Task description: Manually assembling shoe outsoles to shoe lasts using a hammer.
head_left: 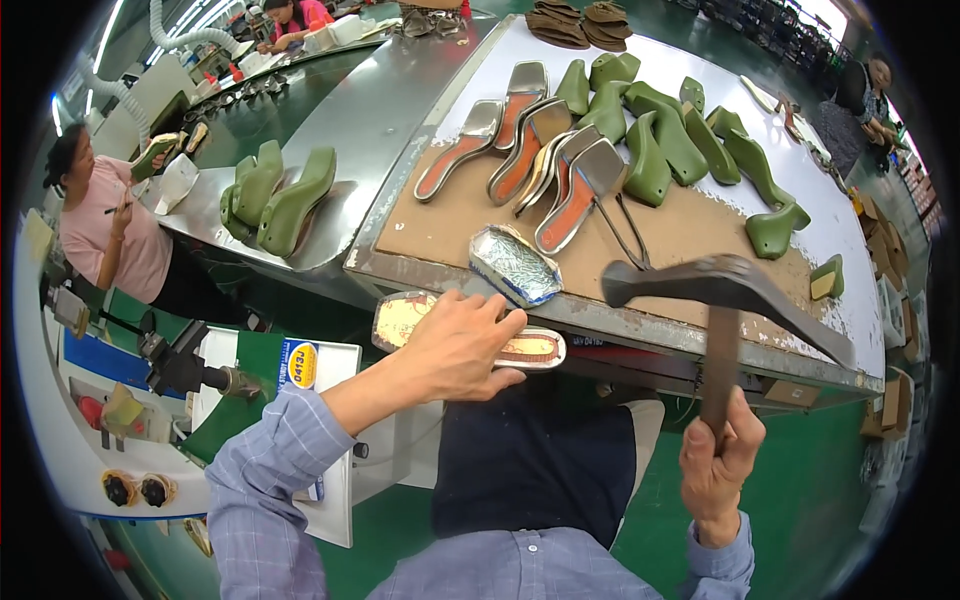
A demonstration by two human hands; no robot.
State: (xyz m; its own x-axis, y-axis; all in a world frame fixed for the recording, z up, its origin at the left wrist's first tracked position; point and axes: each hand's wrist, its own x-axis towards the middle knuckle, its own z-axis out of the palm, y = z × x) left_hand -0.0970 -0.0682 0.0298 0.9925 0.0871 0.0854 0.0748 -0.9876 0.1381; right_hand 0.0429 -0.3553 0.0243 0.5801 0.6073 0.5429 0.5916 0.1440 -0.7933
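Observation:
My left hand (452, 345) is closed over the middle of a shoe insole (403, 317), which lies level over my lap at the table's front edge. Yellow shows at its wide end and brown trim rings its heel end; my palm hides the centre. Raised to the right, my right hand (722, 455) grips the wooden handle of a cobbler's hammer (735, 280), whose long dark head has a round face pointing left. Just beyond my left hand, a wrapped tray of small nails (515, 264) sits on the table's front edge. Dark pincers (628, 238) lie beside it.
Several orange-and-silver insoles (575, 213) lie on the brown board (430, 235). Green shoe lasts (665, 150) cluster behind, with more lasts (285, 205) on the metal bench at left. A co-worker in pink (110, 215) stands far left; another person (865, 105) is at far right.

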